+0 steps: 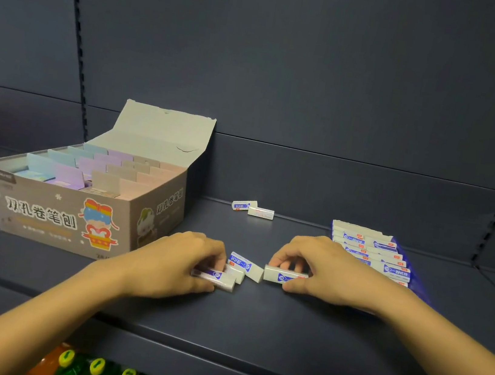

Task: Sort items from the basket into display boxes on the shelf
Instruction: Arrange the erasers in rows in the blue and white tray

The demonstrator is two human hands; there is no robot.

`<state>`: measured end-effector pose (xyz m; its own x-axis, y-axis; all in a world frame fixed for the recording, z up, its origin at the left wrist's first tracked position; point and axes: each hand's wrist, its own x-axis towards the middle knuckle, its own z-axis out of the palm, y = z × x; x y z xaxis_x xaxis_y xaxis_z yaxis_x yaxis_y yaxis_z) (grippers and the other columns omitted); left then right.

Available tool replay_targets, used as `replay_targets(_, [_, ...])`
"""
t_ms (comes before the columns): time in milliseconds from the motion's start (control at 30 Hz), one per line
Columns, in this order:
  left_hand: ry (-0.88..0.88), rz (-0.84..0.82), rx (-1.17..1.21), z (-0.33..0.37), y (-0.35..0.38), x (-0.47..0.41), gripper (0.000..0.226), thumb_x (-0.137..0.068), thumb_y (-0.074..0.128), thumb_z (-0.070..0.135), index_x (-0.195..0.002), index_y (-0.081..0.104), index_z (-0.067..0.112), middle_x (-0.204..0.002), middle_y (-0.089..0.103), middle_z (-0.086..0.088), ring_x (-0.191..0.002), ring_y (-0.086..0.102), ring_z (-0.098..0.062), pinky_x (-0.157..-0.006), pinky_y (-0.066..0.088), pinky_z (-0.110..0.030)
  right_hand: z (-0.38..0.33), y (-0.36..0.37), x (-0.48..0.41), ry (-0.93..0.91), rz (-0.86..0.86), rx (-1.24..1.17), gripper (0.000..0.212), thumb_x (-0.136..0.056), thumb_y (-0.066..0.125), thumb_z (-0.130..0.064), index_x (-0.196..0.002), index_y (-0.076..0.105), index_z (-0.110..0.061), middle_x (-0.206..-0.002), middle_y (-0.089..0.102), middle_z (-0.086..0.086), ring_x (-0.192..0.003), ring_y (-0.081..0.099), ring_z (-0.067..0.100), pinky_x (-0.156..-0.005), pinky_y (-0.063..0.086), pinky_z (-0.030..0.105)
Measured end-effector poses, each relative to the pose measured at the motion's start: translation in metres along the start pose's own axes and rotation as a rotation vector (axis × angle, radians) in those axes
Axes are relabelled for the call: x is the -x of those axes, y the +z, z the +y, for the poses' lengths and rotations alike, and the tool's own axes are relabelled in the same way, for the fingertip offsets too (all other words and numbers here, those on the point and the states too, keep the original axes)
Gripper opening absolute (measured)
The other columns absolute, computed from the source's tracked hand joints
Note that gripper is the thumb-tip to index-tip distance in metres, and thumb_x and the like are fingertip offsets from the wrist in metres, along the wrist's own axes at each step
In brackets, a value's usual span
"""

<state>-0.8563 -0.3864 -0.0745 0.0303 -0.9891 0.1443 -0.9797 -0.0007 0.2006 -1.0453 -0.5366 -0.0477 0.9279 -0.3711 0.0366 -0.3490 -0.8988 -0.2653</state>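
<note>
On a dark shelf (252, 324), the left hand (180, 262) curled around two erasers (221, 275) lying flat. The right hand (321, 266) pinched a third eraser (283, 276) between thumb and fingers. A tilted eraser (246, 265) lay between them. A loose pair (252, 209) sat near the back wall. A blue box (415, 280) of erasers stood right, a grey box (45, 216) left.

The shelf (284, 326) was dark slate blue. The cardboard box (45, 216) was grey-beige with white lettering and a cartoon figure (98, 223) in red, blue and yellow, and its packs (84, 164) were pastel blue, lilac, beige and pink. The erasers (260, 212) were white with a blue band and small red mark, their tray (414, 285) blue, and the green bottles (70, 374) had yellow caps (97, 366).
</note>
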Motion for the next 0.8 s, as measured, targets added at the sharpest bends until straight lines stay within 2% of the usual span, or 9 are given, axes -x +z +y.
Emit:
replay_targets(100, [0.005,0.028,0.026,0.004,-0.002,-0.001,0.023,-0.086,0.060,0.035,-0.081,0.038,0.040,-0.086,0.052,0.017,-0.075,0.046,-0.001,-0.071,0.039,-0.021,0.002,-0.003,0.003,-0.007,0.022,-0.010,0.026,-0.085,0.065,-0.024,-0.109,0.062,-0.033,-0.096,0.055,-0.018,-0.085,0.054,0.004,-0.073,0.042,0.016])
replay_targets(200, [0.025,0.014,0.097,0.009,-0.004,-0.004,0.020,-0.090,0.056,0.033,-0.083,0.037,0.034,-0.074,0.050,0.017,-0.066,0.044,-0.007,-0.066,0.039,-0.026,0.005,-0.005,0.007,-0.013,0.043,-0.022,0.024,-0.085,0.064,-0.023,-0.107,0.062,-0.035,-0.100,0.056,-0.016,-0.084,0.052,0.003,-0.074,0.042,0.016])
replay_targets(267, [0.052,-0.005,0.165,0.015,-0.005,-0.008,0.012,-0.093,0.052,0.028,-0.090,0.040,0.028,-0.077,0.053,0.015,-0.067,0.045,-0.009,-0.066,0.039,-0.024,0.009,-0.007,0.010,-0.004,0.049,-0.037,0.024,-0.086,0.064,-0.023,-0.106,0.062,-0.035,-0.102,0.057,-0.015,-0.082,0.052,0.001,-0.072,0.041,0.013])
replay_targets(333, [0.073,-0.026,0.206,0.021,-0.005,-0.014,0.005,-0.096,0.046,0.023,-0.100,0.043,0.023,-0.088,0.058,0.011,-0.076,0.050,-0.009,-0.075,0.042,-0.026,0.015,-0.010,0.013,0.007,0.053,-0.043,0.024,-0.086,0.064,-0.024,-0.106,0.062,-0.035,-0.101,0.056,-0.016,-0.081,0.052,0.001,-0.069,0.041,0.011])
replay_targets(433, [0.054,-0.058,0.276,0.032,-0.005,-0.027,0.020,-0.096,0.039,0.031,-0.106,0.047,0.017,-0.098,0.059,0.001,-0.082,0.052,-0.011,-0.083,0.044,-0.030,0.023,-0.016,0.021,0.027,0.067,-0.076,0.021,-0.086,0.064,-0.023,-0.102,0.059,-0.036,-0.094,0.054,-0.019,-0.079,0.051,0.001,-0.070,0.042,0.011])
replay_targets(533, [0.034,-0.081,0.406,0.045,-0.004,-0.043,0.030,-0.098,0.033,0.035,-0.100,0.044,0.007,-0.091,0.055,-0.006,-0.073,0.044,-0.010,-0.071,0.045,-0.025,0.032,-0.022,0.032,0.057,0.082,-0.112,0.021,-0.085,0.065,-0.020,-0.098,0.058,-0.035,-0.090,0.057,-0.018,-0.073,0.051,-0.001,-0.068,0.042,0.009])
replay_targets(633, [0.062,-0.047,0.437,0.055,-0.005,-0.060,0.019,-0.100,0.036,0.031,-0.088,0.043,0.018,-0.080,0.043,0.006,-0.069,0.037,-0.007,-0.067,0.037,-0.018,0.041,-0.031,0.044,0.089,0.112,-0.134,0.020,-0.084,0.067,-0.023,-0.095,0.057,-0.037,-0.086,0.058,-0.019,-0.067,0.050,-0.010,-0.064,0.040,0.006])
replay_targets(733, [0.110,0.001,0.518,0.066,-0.007,-0.078,0.008,-0.097,0.044,0.031,-0.091,0.050,0.029,-0.087,0.055,0.004,-0.078,0.048,-0.011,-0.083,0.043,-0.029,0.051,-0.045,0.055,0.144,0.156,-0.084,0.021,-0.083,0.069,-0.028,-0.097,0.056,-0.036,-0.093,0.059,-0.017,-0.068,0.052,-0.011,-0.061,0.039,0.003])
replay_targets(800, [0.137,0.062,0.633,0.076,-0.009,-0.089,0.004,-0.092,0.054,0.027,-0.092,0.057,0.028,-0.085,0.060,0.008,-0.079,0.055,-0.010,-0.086,0.046,-0.028,0.060,-0.053,0.062,0.198,0.168,-0.059,0.025,-0.083,0.069,-0.031,-0.104,0.056,-0.035,-0.100,0.059,-0.017,-0.074,0.053,-0.006,-0.061,0.040,0.006])
